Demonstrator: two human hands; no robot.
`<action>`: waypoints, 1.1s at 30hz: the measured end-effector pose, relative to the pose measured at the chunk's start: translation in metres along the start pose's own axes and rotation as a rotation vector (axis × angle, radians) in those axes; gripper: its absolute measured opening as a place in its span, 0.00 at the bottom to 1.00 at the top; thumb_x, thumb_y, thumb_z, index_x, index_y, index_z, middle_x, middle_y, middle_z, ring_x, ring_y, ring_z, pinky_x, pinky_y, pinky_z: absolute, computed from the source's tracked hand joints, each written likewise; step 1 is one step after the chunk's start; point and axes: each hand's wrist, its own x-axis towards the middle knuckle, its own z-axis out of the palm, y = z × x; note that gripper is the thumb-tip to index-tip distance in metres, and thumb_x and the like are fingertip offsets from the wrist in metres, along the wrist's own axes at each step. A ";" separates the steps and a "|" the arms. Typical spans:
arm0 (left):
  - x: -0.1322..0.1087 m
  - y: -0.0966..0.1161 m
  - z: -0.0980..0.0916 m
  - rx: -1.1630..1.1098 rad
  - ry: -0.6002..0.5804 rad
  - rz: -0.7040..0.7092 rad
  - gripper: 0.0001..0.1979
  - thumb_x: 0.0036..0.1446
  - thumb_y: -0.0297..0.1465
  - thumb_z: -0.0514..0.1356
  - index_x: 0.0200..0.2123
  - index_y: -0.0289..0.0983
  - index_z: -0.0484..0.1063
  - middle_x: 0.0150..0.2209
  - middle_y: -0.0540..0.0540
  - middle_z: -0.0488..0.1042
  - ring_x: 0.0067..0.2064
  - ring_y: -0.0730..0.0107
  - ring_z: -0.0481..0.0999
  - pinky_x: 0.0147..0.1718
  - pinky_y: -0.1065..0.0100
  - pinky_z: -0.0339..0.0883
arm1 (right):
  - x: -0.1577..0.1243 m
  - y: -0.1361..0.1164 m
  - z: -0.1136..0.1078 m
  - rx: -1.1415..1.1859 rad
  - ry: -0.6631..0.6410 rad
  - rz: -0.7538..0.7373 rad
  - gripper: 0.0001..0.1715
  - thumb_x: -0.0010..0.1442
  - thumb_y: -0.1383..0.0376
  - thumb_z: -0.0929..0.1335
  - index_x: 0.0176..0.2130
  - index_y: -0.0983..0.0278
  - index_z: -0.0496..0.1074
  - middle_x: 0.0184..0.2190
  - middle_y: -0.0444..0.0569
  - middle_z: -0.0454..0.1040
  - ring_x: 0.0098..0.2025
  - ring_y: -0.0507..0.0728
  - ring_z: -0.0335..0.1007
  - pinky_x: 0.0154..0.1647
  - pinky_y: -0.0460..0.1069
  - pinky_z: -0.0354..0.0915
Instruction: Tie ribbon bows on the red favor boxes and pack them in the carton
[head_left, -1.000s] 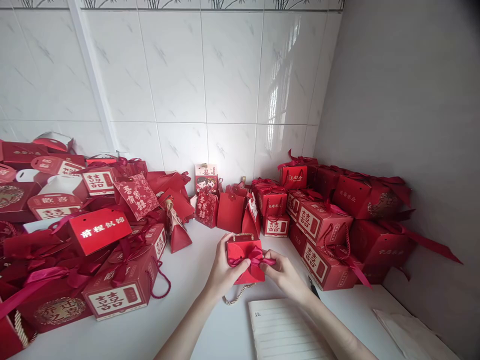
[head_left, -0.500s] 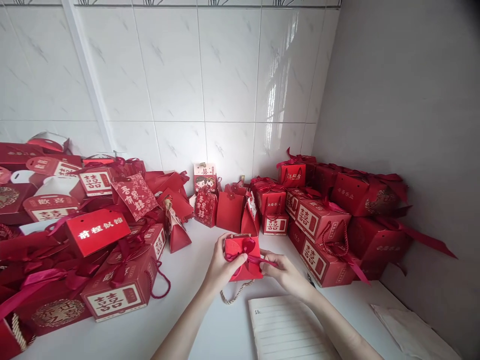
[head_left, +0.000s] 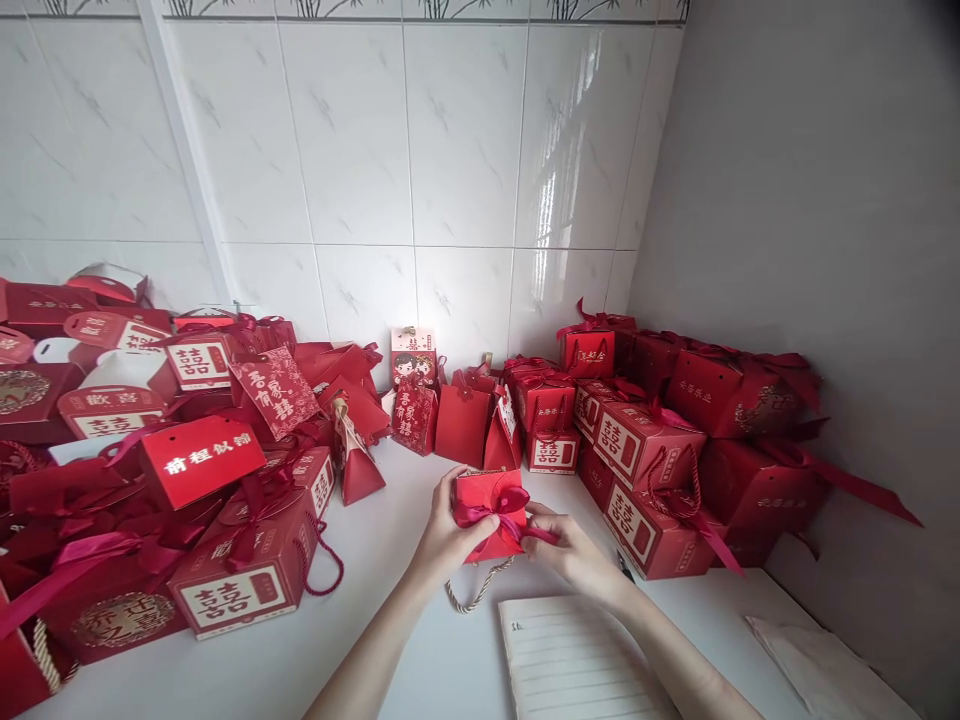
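A small red gift box is in front of me, just above the white table. My left hand grips its left side, thumb pressed on the dark pink ribbon across its face. The ribbon has a loop near the middle. My right hand is closed on a ribbon end at the box's right side, thumb and fingers pinched together. A twisted gold cord handle hangs from the box towards me. The fingers behind the box are hidden.
Red boxes with ribbons are heaped at left, a double-happiness box in front. More boxes are stacked at right. Upright red bags line the tiled wall. A lined notebook lies under my right forearm, a pale folded item farther right.
The ribbon loop on the box looks fuller and sits a little farther right. My right hand keeps its pinch on the ribbon. The whole view has shifted slightly.
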 end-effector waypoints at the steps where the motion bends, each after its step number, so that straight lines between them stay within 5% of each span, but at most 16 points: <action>1: 0.000 0.000 0.001 0.006 0.003 0.006 0.34 0.45 0.35 0.65 0.54 0.41 0.53 0.51 0.42 0.67 0.51 0.60 0.70 0.49 0.62 0.64 | 0.000 0.001 0.000 -0.005 0.000 0.000 0.14 0.52 0.60 0.66 0.21 0.65 0.66 0.43 0.53 0.67 0.46 0.62 0.63 0.47 0.53 0.56; 17: 0.001 -0.001 0.003 0.124 0.090 0.040 0.28 0.45 0.30 0.63 0.50 0.40 0.56 0.54 0.41 0.62 0.55 0.60 0.65 0.50 0.63 0.61 | 0.000 0.001 -0.002 -0.039 -0.061 -0.035 0.08 0.47 0.67 0.65 0.19 0.64 0.65 0.48 0.52 0.66 0.53 0.63 0.59 0.49 0.52 0.55; 28: -0.001 0.006 0.005 0.088 0.101 0.016 0.28 0.43 0.31 0.64 0.48 0.40 0.58 0.51 0.43 0.64 0.51 0.62 0.68 0.48 0.64 0.61 | -0.001 -0.004 -0.003 -0.081 -0.092 -0.042 0.11 0.45 0.70 0.63 0.16 0.63 0.56 0.48 0.51 0.67 0.54 0.64 0.58 0.47 0.52 0.56; 33: -0.001 0.006 0.005 0.074 0.085 -0.006 0.29 0.44 0.31 0.63 0.49 0.40 0.56 0.50 0.42 0.64 0.50 0.61 0.68 0.48 0.62 0.61 | -0.003 -0.008 -0.006 -0.134 -0.069 -0.016 0.10 0.50 0.64 0.64 0.20 0.63 0.64 0.50 0.53 0.66 0.54 0.65 0.58 0.50 0.55 0.56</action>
